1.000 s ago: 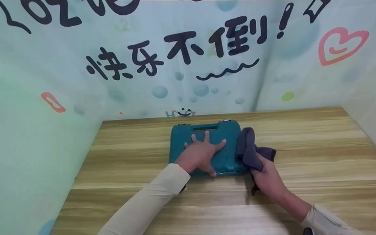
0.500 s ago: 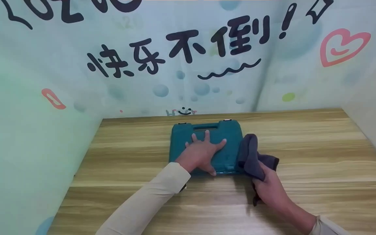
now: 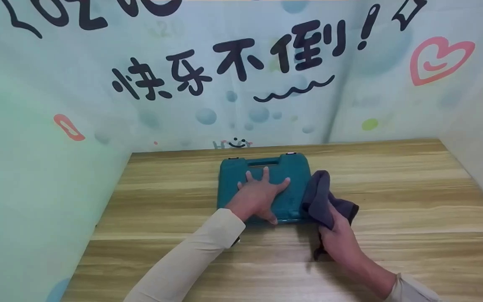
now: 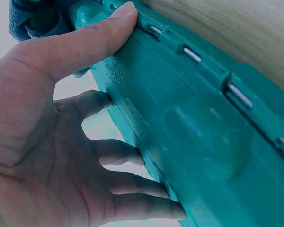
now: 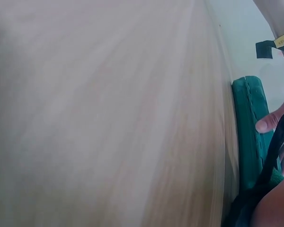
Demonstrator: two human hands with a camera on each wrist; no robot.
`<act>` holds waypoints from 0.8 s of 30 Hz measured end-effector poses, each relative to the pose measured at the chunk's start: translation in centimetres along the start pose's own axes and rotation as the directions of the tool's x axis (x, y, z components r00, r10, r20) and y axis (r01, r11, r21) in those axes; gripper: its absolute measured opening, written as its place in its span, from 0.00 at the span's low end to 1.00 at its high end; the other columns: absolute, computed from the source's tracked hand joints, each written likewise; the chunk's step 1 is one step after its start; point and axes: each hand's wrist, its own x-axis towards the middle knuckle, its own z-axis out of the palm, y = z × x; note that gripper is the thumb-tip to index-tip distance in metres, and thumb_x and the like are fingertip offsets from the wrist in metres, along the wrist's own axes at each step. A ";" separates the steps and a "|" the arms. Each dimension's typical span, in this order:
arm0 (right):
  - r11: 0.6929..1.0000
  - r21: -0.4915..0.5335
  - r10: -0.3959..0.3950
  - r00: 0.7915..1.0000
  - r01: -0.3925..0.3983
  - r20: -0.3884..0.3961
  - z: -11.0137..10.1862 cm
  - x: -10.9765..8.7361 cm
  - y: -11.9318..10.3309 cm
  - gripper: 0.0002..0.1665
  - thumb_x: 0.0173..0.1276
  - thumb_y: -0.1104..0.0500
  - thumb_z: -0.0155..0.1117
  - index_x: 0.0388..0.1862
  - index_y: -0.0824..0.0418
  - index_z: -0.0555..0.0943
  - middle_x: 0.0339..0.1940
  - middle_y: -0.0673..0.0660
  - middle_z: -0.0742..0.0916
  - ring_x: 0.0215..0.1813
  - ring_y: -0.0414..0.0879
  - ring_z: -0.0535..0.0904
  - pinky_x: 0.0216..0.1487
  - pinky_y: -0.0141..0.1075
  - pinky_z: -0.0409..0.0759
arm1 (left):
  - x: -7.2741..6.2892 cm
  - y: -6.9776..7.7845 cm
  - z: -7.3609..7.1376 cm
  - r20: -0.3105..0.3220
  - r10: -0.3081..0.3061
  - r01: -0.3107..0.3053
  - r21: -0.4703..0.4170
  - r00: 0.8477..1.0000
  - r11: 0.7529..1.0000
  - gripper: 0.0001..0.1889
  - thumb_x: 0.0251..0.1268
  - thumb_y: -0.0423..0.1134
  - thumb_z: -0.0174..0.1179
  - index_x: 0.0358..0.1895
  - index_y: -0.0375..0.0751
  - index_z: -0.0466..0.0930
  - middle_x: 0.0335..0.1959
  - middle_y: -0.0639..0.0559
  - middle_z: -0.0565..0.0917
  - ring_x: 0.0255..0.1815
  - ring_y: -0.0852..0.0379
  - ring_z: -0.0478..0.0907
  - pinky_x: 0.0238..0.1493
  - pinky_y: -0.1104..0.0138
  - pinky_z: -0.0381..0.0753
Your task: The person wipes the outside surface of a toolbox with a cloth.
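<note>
A teal plastic carrying case (image 3: 296, 172) lies closed on the wooden table, its handle toward the back wall. My left hand (image 3: 258, 199) rests on the lid with its fingers spread straight. In the left wrist view, the thumb (image 4: 97, 45) of that hand touches the case (image 4: 151, 104) near the hinged edge. My right hand (image 3: 340, 235) grips a bunched dark grey cloth (image 3: 319, 201), which lies against the case's right side. A dark strip of the cloth hangs below the hand. In the right wrist view, the hinged side of the case (image 5: 251, 127) shows beyond the cloth (image 5: 255, 198).
The wood-grain table (image 3: 162, 260) extends around the case on every side. Behind it stands a pale printed backdrop (image 3: 183, 126), close to the case's handle side. A light wall (image 3: 476, 138) borders the table on the right.
My right hand has drawn the cloth a little toward me along the case's right side, then slightly left. The left hand and the case have stayed in place.
</note>
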 end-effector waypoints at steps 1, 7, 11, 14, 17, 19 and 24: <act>1.000 0.004 -0.007 1.000 0.007 -0.003 0.1 0.1 0.0 0.43 0.65 0.81 0.47 0.81 0.69 0.56 0.77 0.64 0.66 0.76 0.52 0.58 0.72 0.41 0.59 | 0.0 0.0 0.0 -0.003 0.000 0.000 0.003 1.000 1.000 0.60 0.52 0.59 0.77 0.83 0.69 0.43 0.82 0.36 0.40 0.75 0.20 0.42 0.63 0.31 0.60; 1.000 0.001 0.026 0.999 -0.026 -0.028 0.3 1.1 0.1 0.44 0.64 0.80 0.46 0.81 0.69 0.54 0.78 0.65 0.65 0.76 0.52 0.58 0.73 0.47 0.56 | 0.0 0.2 0.0 -0.005 -0.007 0.007 0.006 1.000 1.000 0.59 0.53 0.58 0.77 0.83 0.70 0.43 0.82 0.36 0.41 0.75 0.19 0.42 0.63 0.30 0.60; 0.998 0.021 0.059 0.998 -0.058 -0.023 0.2 1.9 0.2 0.45 0.64 0.80 0.46 0.81 0.68 0.54 0.78 0.65 0.65 0.76 0.52 0.58 0.74 0.46 0.55 | 0.1 0.2 0.0 -0.003 -0.009 0.009 0.009 1.000 1.000 0.58 0.54 0.58 0.76 0.83 0.71 0.43 0.83 0.37 0.40 0.75 0.20 0.42 0.63 0.30 0.60; 0.996 0.030 0.090 0.996 -0.089 -0.009 -0.1 2.6 0.2 0.45 0.64 0.79 0.46 0.82 0.67 0.54 0.79 0.65 0.64 0.76 0.53 0.57 0.74 0.48 0.55 | 0.1 0.2 0.0 -0.005 -0.007 0.007 0.013 1.000 1.000 0.58 0.54 0.59 0.76 0.83 0.70 0.44 0.83 0.37 0.40 0.75 0.20 0.42 0.63 0.30 0.60; 0.995 0.030 0.095 0.995 -0.095 0.007 -0.4 3.4 0.5 0.44 0.66 0.78 0.46 0.82 0.66 0.54 0.79 0.64 0.64 0.76 0.53 0.57 0.74 0.48 0.55 | 0.1 0.2 0.0 -0.005 -0.009 0.009 0.017 1.000 1.000 0.58 0.54 0.59 0.76 0.83 0.70 0.44 0.83 0.38 0.40 0.75 0.20 0.42 0.63 0.30 0.60; 0.996 0.026 0.082 0.997 -0.082 0.014 -0.6 4.0 0.7 0.44 0.66 0.78 0.46 0.82 0.67 0.55 0.79 0.64 0.64 0.76 0.52 0.57 0.74 0.48 0.55 | 0.0 0.1 0.0 -0.003 -0.011 0.011 0.018 1.000 1.000 0.58 0.54 0.59 0.76 0.83 0.70 0.44 0.83 0.38 0.40 0.75 0.20 0.42 0.64 0.30 0.59; 0.997 0.056 0.054 0.999 -0.054 0.011 -1.0 5.4 1.3 0.42 0.65 0.79 0.46 0.80 0.68 0.58 0.77 0.66 0.67 0.72 0.53 0.62 0.73 0.47 0.57 | -0.1 0.1 0.0 0.005 -0.012 0.012 0.014 1.000 1.000 0.58 0.55 0.59 0.76 0.83 0.70 0.43 0.83 0.38 0.39 0.75 0.20 0.41 0.64 0.30 0.59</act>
